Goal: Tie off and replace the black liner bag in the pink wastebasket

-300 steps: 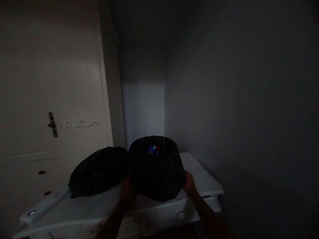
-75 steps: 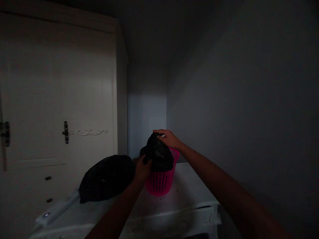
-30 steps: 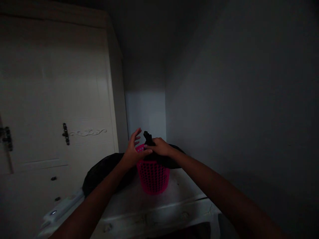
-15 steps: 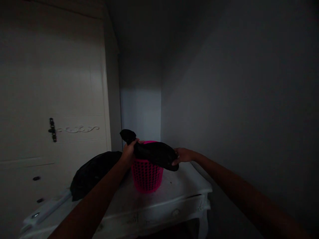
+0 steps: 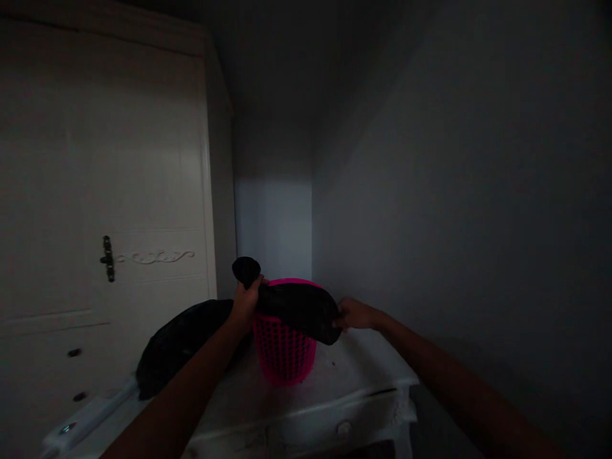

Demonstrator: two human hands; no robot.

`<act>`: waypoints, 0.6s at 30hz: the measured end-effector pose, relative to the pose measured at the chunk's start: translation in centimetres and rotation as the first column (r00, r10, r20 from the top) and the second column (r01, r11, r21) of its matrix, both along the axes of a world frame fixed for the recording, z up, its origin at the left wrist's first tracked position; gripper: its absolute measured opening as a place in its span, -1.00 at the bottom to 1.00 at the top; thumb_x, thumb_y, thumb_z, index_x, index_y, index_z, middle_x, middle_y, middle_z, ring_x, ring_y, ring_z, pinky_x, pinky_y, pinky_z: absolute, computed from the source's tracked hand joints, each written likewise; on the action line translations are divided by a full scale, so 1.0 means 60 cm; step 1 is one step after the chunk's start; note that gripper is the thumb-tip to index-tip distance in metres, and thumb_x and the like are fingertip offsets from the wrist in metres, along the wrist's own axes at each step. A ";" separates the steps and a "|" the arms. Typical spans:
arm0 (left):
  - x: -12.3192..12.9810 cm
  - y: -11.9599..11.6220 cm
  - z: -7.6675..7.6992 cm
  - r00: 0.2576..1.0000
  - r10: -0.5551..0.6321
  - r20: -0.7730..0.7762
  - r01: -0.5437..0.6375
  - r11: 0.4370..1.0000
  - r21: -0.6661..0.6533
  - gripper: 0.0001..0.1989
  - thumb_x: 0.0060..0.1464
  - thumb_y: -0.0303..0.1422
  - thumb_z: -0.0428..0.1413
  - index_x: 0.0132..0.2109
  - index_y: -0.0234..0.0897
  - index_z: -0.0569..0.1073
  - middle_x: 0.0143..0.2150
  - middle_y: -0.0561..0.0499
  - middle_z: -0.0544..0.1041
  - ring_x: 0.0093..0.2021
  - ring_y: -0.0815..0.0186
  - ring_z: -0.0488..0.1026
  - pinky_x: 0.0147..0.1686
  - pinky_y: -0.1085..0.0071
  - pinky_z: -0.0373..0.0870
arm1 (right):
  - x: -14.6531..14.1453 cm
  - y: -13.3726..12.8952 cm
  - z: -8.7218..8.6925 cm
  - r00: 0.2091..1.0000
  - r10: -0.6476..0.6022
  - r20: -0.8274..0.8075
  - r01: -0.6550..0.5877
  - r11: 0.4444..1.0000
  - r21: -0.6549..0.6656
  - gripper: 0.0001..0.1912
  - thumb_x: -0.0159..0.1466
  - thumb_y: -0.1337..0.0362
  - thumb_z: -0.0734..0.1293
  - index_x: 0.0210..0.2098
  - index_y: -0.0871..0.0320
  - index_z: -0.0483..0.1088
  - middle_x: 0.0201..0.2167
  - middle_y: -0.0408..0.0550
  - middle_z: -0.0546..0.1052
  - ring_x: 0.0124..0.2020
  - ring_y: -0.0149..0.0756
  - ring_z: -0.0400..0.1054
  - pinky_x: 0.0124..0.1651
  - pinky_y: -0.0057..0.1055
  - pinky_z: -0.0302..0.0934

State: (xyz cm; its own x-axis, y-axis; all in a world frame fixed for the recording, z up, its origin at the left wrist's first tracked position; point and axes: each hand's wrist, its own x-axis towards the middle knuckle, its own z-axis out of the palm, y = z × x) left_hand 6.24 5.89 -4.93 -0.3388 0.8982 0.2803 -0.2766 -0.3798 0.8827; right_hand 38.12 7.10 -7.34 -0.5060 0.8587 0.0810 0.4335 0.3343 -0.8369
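A black plastic bag (image 5: 300,308) stretches between my two hands, across the top of a pink perforated basket (image 5: 285,354). My left hand (image 5: 246,303) is closed round the bag near its bunched end, which sticks up above the fingers. At the other end, my right hand (image 5: 354,315) pinches the bag's edge, just right of the basket. The basket stands upright on a white table (image 5: 329,376). Its rear rim shows behind the bag, while its inside is hidden.
A large black bag (image 5: 184,341) lies on the table left of the basket. A long pale object (image 5: 95,414) lies at the table's left end. Behind is a white wardrobe (image 5: 157,191) with a dark handle; a bare wall (image 5: 454,191) rises at the right.
The view has shifted, so everything sits slightly lower in it. The bag's right part hangs a little lower against the basket, and more of the basket's rear rim shows. Both hands keep their grip.
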 end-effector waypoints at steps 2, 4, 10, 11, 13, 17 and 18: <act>-0.008 0.007 -0.011 0.999 0.026 -0.045 -0.024 0.999 0.036 -0.69 -0.07 -0.15 0.33 -0.28 -0.31 0.59 -0.30 -0.09 0.67 -0.29 0.21 0.60 -0.21 0.32 0.52 | -0.004 0.005 0.007 0.933 -0.015 -0.360 0.068 0.988 0.135 -0.59 0.01 -0.09 0.55 -0.43 0.15 0.56 -0.51 -0.09 0.57 -0.46 -0.35 0.38 -0.29 -0.38 0.33; -0.015 0.014 -0.020 0.997 0.069 -0.042 -0.067 0.997 0.047 -0.70 -0.05 -0.16 0.32 -0.24 -0.30 0.60 -0.26 -0.12 0.69 -0.23 0.18 0.62 -0.13 0.28 0.52 | -0.005 0.013 0.026 0.740 -0.027 -0.672 0.190 0.967 0.171 -0.52 0.14 -0.16 0.45 -0.17 0.08 0.57 -0.19 -0.02 0.64 -0.23 -0.28 0.47 -0.07 -0.31 0.37; -0.019 0.023 -0.022 0.994 0.107 0.014 -0.108 0.993 0.046 -0.74 0.01 -0.22 0.31 -0.22 -0.30 0.57 -0.21 -0.15 0.70 -0.17 0.16 0.64 -0.03 0.22 0.53 | -0.048 0.049 0.019 0.801 -0.094 -0.591 0.160 0.985 0.059 -0.24 -0.03 -0.08 0.60 0.11 0.04 0.47 0.20 0.10 0.50 0.20 -0.04 0.35 0.32 -0.02 0.18; -0.018 0.022 -0.020 0.996 0.085 0.020 -0.085 0.995 0.048 -0.75 0.02 -0.23 0.31 -0.22 -0.29 0.56 -0.19 -0.16 0.70 -0.16 0.16 0.64 -0.03 0.22 0.53 | -0.062 0.055 0.017 0.840 -0.037 -0.542 0.089 0.993 0.071 -0.28 -0.02 -0.06 0.60 0.08 0.07 0.49 0.17 0.10 0.52 0.20 -0.02 0.35 0.33 -0.01 0.16; -0.016 0.019 -0.015 0.999 0.035 0.030 -0.036 0.998 0.052 -0.77 0.05 -0.25 0.31 -0.20 -0.28 0.54 -0.18 -0.17 0.70 -0.15 0.17 0.65 -0.04 0.23 0.54 | -0.092 0.066 0.022 0.876 0.063 -0.478 -0.026 0.996 0.084 -0.39 0.02 -0.03 0.57 -0.02 0.14 0.54 0.05 0.10 0.59 0.14 0.00 0.41 0.31 0.01 0.19; -0.006 0.025 -0.003 0.997 0.072 -0.033 -0.071 0.997 0.030 -0.80 0.06 -0.31 0.29 -0.17 -0.28 0.53 -0.27 -0.13 0.69 -0.28 0.23 0.62 -0.18 0.30 0.55 | -0.154 0.078 0.052 0.882 0.208 -0.424 -0.165 0.977 0.138 -0.46 -0.05 0.17 0.57 -0.07 0.17 0.54 -0.13 -0.02 0.63 -0.05 -0.09 0.47 0.18 -0.09 0.30; -0.003 0.032 -0.001 0.993 0.108 -0.037 -0.107 0.994 0.011 -0.81 0.07 -0.33 0.27 -0.16 -0.27 0.52 -0.33 -0.09 0.67 -0.34 0.25 0.60 -0.23 0.32 0.54 | -0.170 0.080 0.056 0.882 0.236 -0.407 -0.181 0.969 0.171 -0.41 -0.10 0.24 0.58 -0.04 0.15 0.53 -0.13 -0.06 0.62 -0.06 -0.12 0.46 0.16 -0.13 0.31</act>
